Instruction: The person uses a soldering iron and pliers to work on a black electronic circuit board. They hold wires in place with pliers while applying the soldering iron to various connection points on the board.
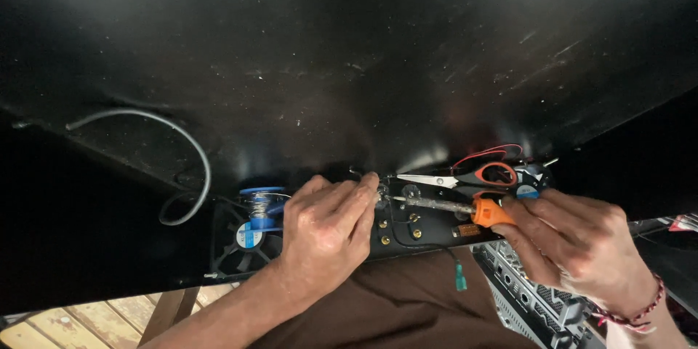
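Both hands work at the near edge of a black counter (349, 51), over a small dark panel (425, 225) studded with brass screws. The right hand (574, 243) is closed around the orange handle of a soldering iron (465, 209), whose metal shaft runs leftward across the panel, with its tip just beside the left fingertips. The left hand (327, 229) is curled, its thumb and forefinger pinched together at the panel's left end; what they pinch is too small to tell, though it looks like thin wire.

Just left of the left hand stands a blue spool of solder wire (263, 207), and below it lies 1 black cooling fan (243, 241) with a blue round label. Behind the iron, a pair of scissors (465, 177) with orange and grey handles lies with its blades pointing left, near red and black wires (488, 153). A grey cable (196, 153) curves over the counter's left part. A green connector (460, 276) hangs from a thin lead below the panel, over brown cloth.
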